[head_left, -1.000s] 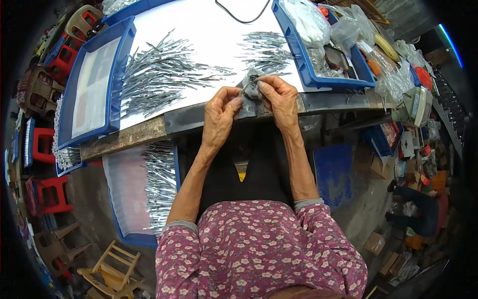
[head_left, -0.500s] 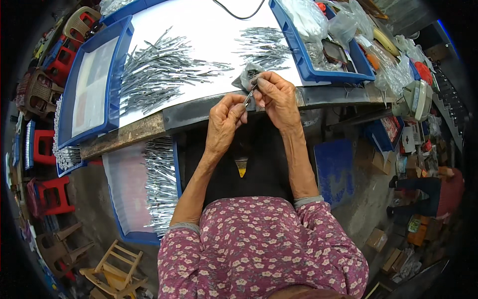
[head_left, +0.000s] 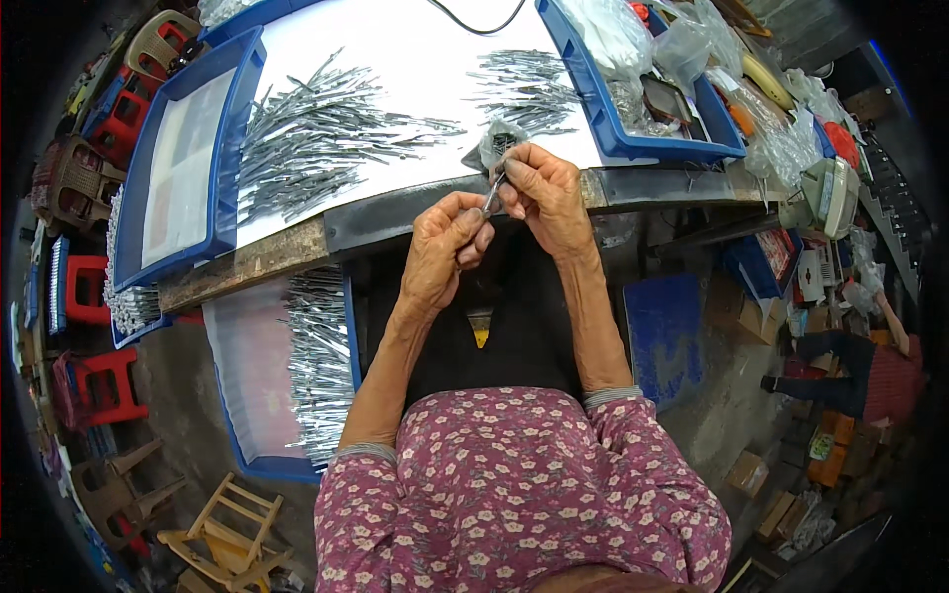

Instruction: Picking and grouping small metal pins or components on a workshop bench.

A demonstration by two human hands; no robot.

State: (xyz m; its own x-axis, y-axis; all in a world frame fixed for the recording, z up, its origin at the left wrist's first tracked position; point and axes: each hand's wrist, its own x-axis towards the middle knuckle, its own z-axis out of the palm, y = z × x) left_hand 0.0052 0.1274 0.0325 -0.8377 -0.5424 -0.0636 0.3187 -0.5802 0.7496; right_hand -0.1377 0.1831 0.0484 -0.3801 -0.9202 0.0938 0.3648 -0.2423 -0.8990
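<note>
Between my two hands, just in front of the table edge, is a thin metal rod (head_left: 491,201). My left hand (head_left: 442,242) pinches its lower end with thumb and forefinger. At the upper end, the fingertips of my right hand (head_left: 547,198) close on it; what they cover there I cannot make out. Right behind my fingers, a small clear plastic bag (head_left: 501,141) with dark little pieces in it rests at the table's edge. On the white table top lie a large pile of thin metal rods (head_left: 316,138) to the left and a smaller rod pile (head_left: 526,91) to the right.
A blue tray (head_left: 225,148) stands at the table's left, and a blue bin (head_left: 613,138) of plastic bags at its right. Below the table, another blue tray (head_left: 252,395) holds more rods. A wooden chair (head_left: 222,534) is at lower left. Another person (head_left: 870,376) is at far right.
My hands have shifted slightly and the rod stands a little steeper. More of the bag's dark pieces show. At far right, the other person has changed posture, an arm now raised.
</note>
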